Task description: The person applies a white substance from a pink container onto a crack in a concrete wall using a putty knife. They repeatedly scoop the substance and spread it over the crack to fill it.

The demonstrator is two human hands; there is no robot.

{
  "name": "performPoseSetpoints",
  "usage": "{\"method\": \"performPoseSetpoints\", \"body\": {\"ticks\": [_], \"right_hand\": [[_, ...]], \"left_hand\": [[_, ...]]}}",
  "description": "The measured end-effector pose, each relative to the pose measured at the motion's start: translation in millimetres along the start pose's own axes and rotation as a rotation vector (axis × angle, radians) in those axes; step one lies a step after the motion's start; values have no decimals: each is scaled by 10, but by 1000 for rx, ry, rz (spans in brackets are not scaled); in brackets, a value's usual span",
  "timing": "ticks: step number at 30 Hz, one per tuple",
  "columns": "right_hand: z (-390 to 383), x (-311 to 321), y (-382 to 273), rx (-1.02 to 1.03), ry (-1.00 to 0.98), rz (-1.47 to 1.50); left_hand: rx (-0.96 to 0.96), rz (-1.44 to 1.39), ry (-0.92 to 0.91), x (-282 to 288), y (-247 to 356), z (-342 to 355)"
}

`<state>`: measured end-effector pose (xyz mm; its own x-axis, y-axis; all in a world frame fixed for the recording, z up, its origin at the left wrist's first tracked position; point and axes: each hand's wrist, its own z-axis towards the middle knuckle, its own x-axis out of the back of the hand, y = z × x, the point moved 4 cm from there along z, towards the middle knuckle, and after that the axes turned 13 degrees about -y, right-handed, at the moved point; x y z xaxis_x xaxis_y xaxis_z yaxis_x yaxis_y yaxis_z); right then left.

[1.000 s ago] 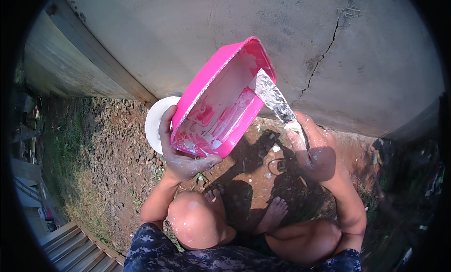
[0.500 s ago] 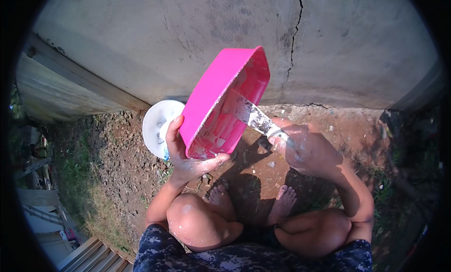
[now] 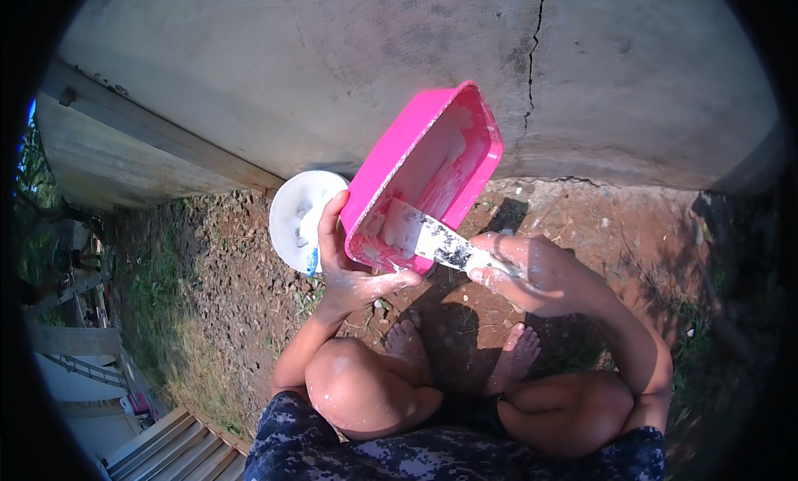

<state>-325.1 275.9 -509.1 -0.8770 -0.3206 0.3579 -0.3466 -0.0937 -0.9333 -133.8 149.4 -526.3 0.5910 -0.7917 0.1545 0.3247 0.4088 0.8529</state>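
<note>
I hold a tilted pink rectangular tub (image 3: 399, 149), smeared inside with white paste, in my left hand (image 3: 353, 273), fingers wrapped round its lower left end. My right hand (image 3: 532, 269) grips a putty knife (image 3: 445, 248), its paste-covered blade reaching into the lower part of the tub. Both hands have white flecks on them. Just left of the tub, behind my left fingers, stands a white round container (image 3: 291, 223), partly hidden, with white material on its top and a bit of blue on its side.
A cracked grey wall (image 3: 632, 74) rises ahead, with a beam (image 3: 158, 124) at the left. My bare feet (image 3: 515, 352) are on dirt and gravel (image 3: 224, 298). Grass lies left, shaded plants right. Wooden slats (image 3: 174, 448) and assorted objects show at the lower left.
The tub has shifted right in the picture. The knife blade has moved from the tub's upper end down toward its lower end, with my right hand lower.
</note>
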Motion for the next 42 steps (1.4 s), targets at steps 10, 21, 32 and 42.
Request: {"method": "performPoseSetpoints", "body": {"ticks": [10,21,32,42], "right_hand": [[-32,121,-34,-111,-103,886],[270,688,-494,312,1051,-95],[1431,816,-183,340,1570,-396],[1642,705,-335,477,1493,-371]], "left_hand": [[153,-189,290,183,-98,-216],[-14,-214,495,490,-217,-356],[26,-250,502,544,-291,-395],[26,-266,551,729,-373,-583]]}}
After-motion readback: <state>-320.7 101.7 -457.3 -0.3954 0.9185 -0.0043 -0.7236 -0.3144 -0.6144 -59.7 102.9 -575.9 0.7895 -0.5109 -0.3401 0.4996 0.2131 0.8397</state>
